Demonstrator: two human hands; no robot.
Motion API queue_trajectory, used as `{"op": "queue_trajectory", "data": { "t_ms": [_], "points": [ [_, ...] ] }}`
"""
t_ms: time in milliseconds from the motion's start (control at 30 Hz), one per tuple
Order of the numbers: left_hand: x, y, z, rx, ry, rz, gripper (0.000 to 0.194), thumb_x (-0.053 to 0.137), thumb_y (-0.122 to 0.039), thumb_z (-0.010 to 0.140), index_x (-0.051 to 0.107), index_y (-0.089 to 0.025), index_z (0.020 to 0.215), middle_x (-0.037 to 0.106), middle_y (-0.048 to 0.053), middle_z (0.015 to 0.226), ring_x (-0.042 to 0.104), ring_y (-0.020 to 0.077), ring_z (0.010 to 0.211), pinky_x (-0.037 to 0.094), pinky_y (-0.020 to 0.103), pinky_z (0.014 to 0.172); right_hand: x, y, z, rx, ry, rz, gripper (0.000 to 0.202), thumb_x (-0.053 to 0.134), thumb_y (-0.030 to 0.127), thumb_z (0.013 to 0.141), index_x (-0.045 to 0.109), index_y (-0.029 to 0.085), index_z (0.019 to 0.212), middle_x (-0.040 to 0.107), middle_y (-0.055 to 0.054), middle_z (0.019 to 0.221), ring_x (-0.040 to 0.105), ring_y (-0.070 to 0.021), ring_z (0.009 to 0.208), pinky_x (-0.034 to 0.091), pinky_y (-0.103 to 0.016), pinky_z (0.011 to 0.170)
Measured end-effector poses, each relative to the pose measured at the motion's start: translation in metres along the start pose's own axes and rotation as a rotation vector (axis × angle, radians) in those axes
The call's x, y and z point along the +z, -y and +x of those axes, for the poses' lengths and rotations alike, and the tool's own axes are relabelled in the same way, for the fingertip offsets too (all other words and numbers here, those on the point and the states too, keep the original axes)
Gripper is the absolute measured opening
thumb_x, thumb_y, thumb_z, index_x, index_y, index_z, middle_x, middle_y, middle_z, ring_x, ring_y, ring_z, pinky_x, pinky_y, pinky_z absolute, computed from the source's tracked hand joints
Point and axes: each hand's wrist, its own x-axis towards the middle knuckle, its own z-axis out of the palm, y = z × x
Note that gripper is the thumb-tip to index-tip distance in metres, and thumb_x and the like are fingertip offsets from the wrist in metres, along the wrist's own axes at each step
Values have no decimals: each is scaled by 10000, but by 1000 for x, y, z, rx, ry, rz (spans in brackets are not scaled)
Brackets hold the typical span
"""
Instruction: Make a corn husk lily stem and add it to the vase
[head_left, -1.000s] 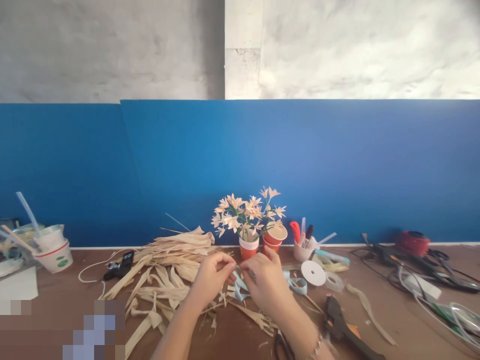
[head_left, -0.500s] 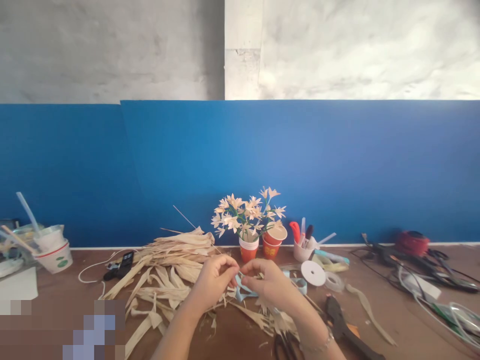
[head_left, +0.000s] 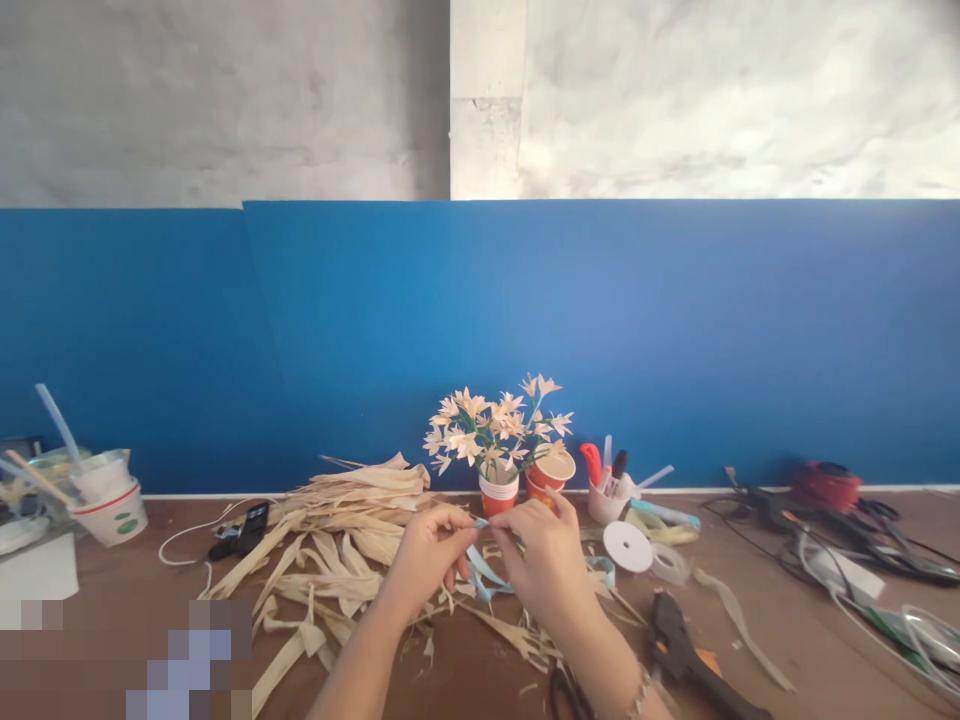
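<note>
Above the middle of the table, both my hands meet in front of the flower cup with their fingertips pinched close together. A light-blue ribbon (head_left: 487, 577) runs from the fingertips and hangs down in a loose loop between the hands. My left hand (head_left: 429, 555) is closed, thumb and forefinger on one end of the ribbon. My right hand (head_left: 538, 550) pinches it from the other side, its fingers bent. Anything else inside the fingers is too small to make out. Dry pale husks (head_left: 352, 540) lie beside and beneath my left hand.
Pale husk flowers (head_left: 480, 425) stand in a red-and-white paper cup (head_left: 499, 495). A tool cup (head_left: 609, 500), a white spool (head_left: 628, 546) and a clear tape roll (head_left: 669, 563) sit to the right. Black scissors (head_left: 568, 692) and a black glue gun (head_left: 686, 650) lie nearer. Cables (head_left: 832, 570) cover the far right.
My right hand has turned and lifted slightly, and the blue ribbon now shows between the fingertips. A thin stick pointing up-left beyond my left hand is no longer visible.
</note>
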Motion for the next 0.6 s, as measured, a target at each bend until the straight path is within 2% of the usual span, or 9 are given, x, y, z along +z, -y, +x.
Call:
{"op": "queue_trajectory", "data": {
  "t_ms": [133,267,333,400,600],
  "points": [
    [4,-4,-2,-122,-24,-275,237,739,-308,598,605,-137,693,514,-57,407,404,33,328,218,122,305,5,-1,0,-15,-77,-35,173,515,135,810,634,213,712,686,-5,680,609,-171,697,220,-416,956],
    [6,-7,-4,-188,-23,-471,269,792,-234,524,591,-131,671,594,-35,550,514,26,441,375,106,426,8,-4,-1,-14,-110,-43,157,522,126,806,638,213,746,693,0,697,610,-168,699,209,-418,974],
    [7,-7,-5,-190,8,-448,275,790,-258,536,588,-130,671,598,-27,560,530,37,452,397,122,445,8,-3,-1,-12,-113,-31,150,526,125,804,637,214,757,694,3,706,612,-164,703,206,-417,980],
    [8,-6,-5,-171,16,-367,277,775,-307,563,590,-130,670,569,-37,516,502,41,406,363,131,401,9,-1,-1,-15,-108,-17,145,530,126,799,634,215,749,690,8,695,612,-161,697,204,-419,984],
    [7,-5,-2,-26,-132,-135,259,714,-374,618,632,-134,673,513,-55,444,446,65,354,335,170,353,12,2,-3,21,-84,62,150,531,147,798,635,215,714,679,3,673,608,-163,688,218,-445,992]
  ]
}}
